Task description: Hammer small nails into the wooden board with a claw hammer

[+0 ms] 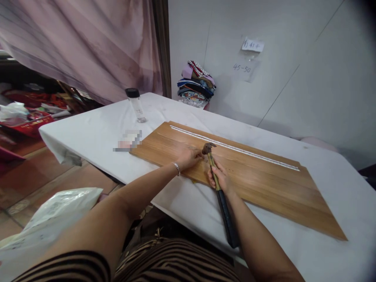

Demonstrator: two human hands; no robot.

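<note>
A long wooden board [258, 184] lies on the table with a white measuring strip [235, 148] along its far side. My right hand [219, 176] is wrapped round the upper handle of a hammer [222, 203], whose head is above the board and whose dark grip points back toward me. Just left of the hammer head, my left hand [192, 158] rests at the board with its fingertips pinched together. Whatever is between those fingertips is too small to make out. Several tiny dark marks show on the board to the right of my right hand.
The white-covered table [96, 127] carries a bottle with a black lid [136, 105] at the back left and a blurred flat item [128, 140] by the board's left end. Folded clothes [196, 84] are stacked against the wall. A white plastic bag [58, 211] is at lower left.
</note>
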